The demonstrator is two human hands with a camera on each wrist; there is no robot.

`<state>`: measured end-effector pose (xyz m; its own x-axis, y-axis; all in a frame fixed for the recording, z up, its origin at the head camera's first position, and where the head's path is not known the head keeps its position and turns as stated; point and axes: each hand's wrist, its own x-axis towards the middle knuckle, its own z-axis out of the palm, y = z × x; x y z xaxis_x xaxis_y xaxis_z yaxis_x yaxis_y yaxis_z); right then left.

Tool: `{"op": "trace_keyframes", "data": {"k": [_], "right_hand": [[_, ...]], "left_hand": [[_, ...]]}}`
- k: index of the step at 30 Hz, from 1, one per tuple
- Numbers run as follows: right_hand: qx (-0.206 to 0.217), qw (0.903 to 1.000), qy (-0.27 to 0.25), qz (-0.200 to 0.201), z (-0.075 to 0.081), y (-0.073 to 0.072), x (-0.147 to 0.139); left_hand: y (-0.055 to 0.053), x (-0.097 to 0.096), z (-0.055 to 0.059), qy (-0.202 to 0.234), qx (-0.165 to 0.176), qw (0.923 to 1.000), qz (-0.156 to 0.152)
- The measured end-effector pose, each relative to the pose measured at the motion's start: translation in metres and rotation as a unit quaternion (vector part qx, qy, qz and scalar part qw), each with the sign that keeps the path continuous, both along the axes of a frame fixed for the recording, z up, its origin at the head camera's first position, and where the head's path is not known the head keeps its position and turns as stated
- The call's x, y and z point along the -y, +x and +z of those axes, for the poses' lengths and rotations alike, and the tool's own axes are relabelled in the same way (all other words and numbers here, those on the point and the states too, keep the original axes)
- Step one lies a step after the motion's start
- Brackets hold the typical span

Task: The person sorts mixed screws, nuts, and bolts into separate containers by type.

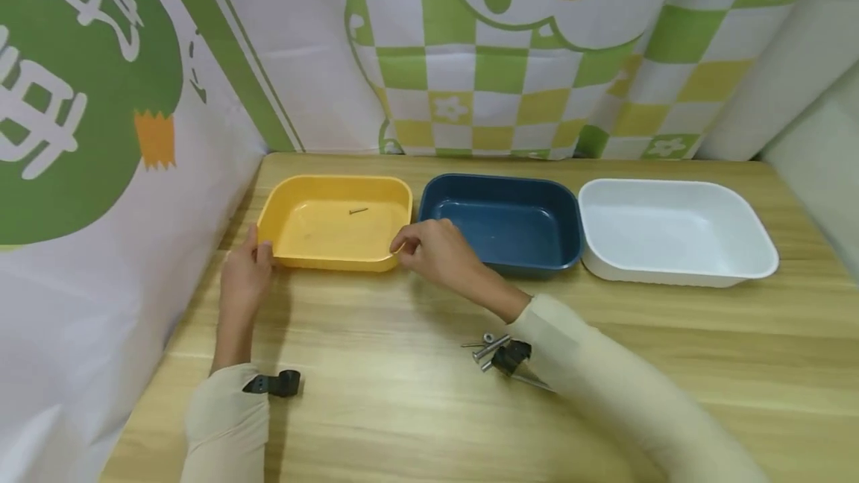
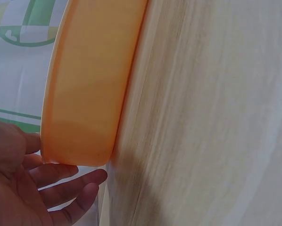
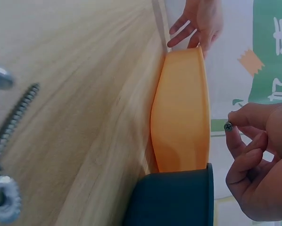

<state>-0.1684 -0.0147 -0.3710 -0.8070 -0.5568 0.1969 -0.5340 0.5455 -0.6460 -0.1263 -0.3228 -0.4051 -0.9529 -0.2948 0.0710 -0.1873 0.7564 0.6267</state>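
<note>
My left hand [image 1: 246,274] grips the near left corner of a yellow plastic bin [image 2: 89,89], its thumb at the rim and its fingers along the outer end wall. Between thumb and forefinger, my right hand [image 1: 439,252] pinches a small screw whose cross-slotted head [image 3: 228,126] faces the right wrist camera. That hand is over the yellow bin's near right corner, beside the dark blue bin [image 1: 499,268]. Another screw [image 1: 359,210] lies on the yellow bin's floor.
On the table near my right forearm lies a small pile of hardware: bolts [image 1: 492,347], a nut [image 1: 488,338] and a thin screw [image 3: 16,117]. A white bin [image 1: 678,274] ends the row at the right. Printed curtains [image 1: 456,65] hang behind the table.
</note>
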Motion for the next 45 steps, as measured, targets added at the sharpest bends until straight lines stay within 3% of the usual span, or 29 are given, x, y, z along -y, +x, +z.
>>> {"op": "trace_keyframes", "data": {"k": [5,10,19,24,35,45], "right_hand": [[0.026,0.9996,-0.008,0.0,0.0,-0.009,0.009],[0.021,0.9997,-0.002,0.009,-0.002,-0.013,0.024],[0.029,0.9975,0.064,-0.003,-0.011,-0.02,0.043],[0.031,0.9966,0.075,-0.005,-0.012,-0.021,0.044],[0.001,0.9989,0.046,0.003,-0.009,-0.01,0.038],[-0.001,1.0,0.006,0.006,-0.002,0.015,0.01]], "left_hand": [[-0.002,-0.001,0.001,-0.008,-0.016,0.9998,0.003],[0.0,0.0,0.0,-0.008,-0.015,0.9999,0.0],[0.0,-0.003,-0.002,0.005,-0.003,1.0,0.006],[0.002,-0.005,0.0,0.008,0.0,0.9999,0.014],[0.001,-0.003,0.002,0.009,0.015,0.9998,0.01],[0.004,-0.004,0.002,0.017,0.017,0.9996,0.016]]}}
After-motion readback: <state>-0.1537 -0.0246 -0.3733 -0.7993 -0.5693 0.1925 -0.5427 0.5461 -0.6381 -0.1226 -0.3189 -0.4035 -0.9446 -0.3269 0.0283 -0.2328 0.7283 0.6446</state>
